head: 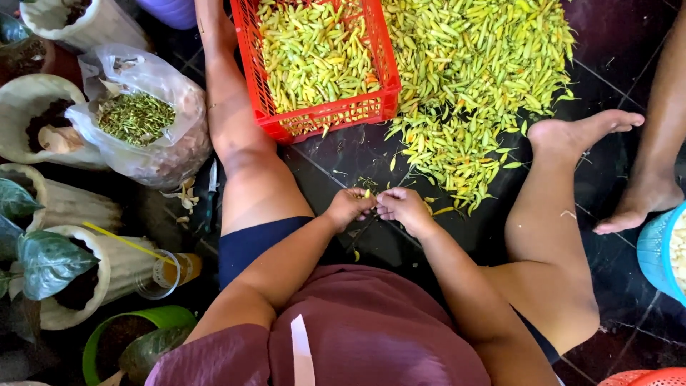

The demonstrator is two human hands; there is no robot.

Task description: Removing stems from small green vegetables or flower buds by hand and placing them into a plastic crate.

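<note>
I see my left hand and right hand meet, both pinching one small chili, probably for stemming; heap and red crate lie far, within reach.

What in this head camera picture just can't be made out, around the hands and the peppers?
- The pepper pinched between left hand and right hand: mostly covered by fingers, too small to see how it is gripped.
- The red crate: its far end is cut off by the top edge.
- The blue basket: cut by the right edge, its pale contents unclear.
- The other person's foot: the rest is out of view.
</note>
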